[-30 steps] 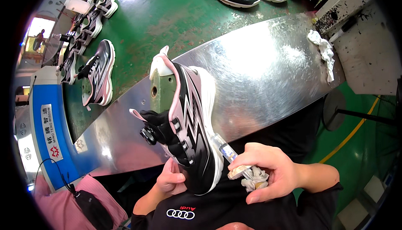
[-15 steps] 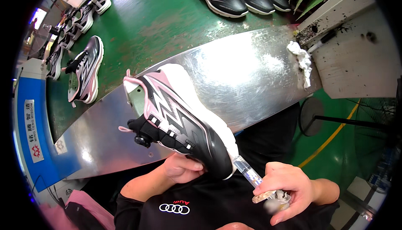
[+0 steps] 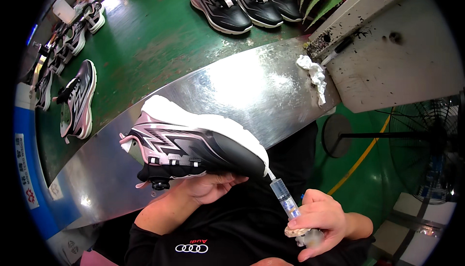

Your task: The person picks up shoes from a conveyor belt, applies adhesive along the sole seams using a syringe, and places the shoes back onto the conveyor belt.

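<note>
A black, pink and white sneaker [image 3: 203,142] lies on its side in the air, sole toward the far side and toe pointing right. My left hand [image 3: 210,188] grips it from beneath, its fingers partly hidden under the upper. My right hand [image 3: 322,220] is closed around a clear syringe [image 3: 286,199]. The syringe's narrow white tip meets the toe edge, where the white sole joins the black upper. Some crumpled, pale material sits around the syringe's rear end, by my fingers; its kind is unclear.
Below the sneaker runs a shiny metal ledge [image 3: 203,84] along a green table [image 3: 145,38]. Several finished-looking sneakers [image 3: 77,101] stand left, others [image 3: 220,9] at the back. Crumpled white tissue [image 3: 314,77] and a black-capped pen [image 3: 337,50] lie by a metal panel [image 3: 402,62]. A fan [image 3: 428,140] stands right.
The sneaker has turned so its heel sits lower and its sole faces more toward the far side. The syringe tip stays at the toe edge. The whole view has shifted.
</note>
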The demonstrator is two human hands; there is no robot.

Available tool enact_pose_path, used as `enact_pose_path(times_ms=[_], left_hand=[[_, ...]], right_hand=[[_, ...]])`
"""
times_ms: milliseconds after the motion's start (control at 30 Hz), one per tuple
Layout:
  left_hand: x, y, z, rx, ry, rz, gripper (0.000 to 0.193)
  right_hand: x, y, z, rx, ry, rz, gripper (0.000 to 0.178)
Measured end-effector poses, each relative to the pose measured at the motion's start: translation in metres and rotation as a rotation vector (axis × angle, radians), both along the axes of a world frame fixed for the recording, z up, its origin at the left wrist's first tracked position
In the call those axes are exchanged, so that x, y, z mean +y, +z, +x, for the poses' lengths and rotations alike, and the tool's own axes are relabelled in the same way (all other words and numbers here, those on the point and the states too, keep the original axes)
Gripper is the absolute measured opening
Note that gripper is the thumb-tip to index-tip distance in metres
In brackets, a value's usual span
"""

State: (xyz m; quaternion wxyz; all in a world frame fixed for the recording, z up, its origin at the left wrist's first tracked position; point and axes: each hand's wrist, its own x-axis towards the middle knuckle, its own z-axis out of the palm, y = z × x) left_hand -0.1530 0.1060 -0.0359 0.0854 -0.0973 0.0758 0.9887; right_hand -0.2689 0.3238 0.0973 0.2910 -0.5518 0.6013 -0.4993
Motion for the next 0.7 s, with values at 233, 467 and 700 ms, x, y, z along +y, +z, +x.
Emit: enact_pose_path(times_ms=[233, 467, 700], left_hand=[[0.001, 0.004, -0.012, -0.013, 0.009, 0.075, 0.062], [0.004, -0.006, -0.013, 0.052, 0.056, 0.041, 0.032], [0.004, 0.0, -0.015, 0.03, 0.057, 0.072, 0.032]], right_hand=[[-0.001, -0.005, 0.012, 0.148, -0.031, 0.023, 0.052], [-0.008, -0.014, 0.019, 0.479, -0.088, -0.007, 0.046], [-0.015, -0.029, 0.022, 0.675, -0.127, -0.058, 0.037]])
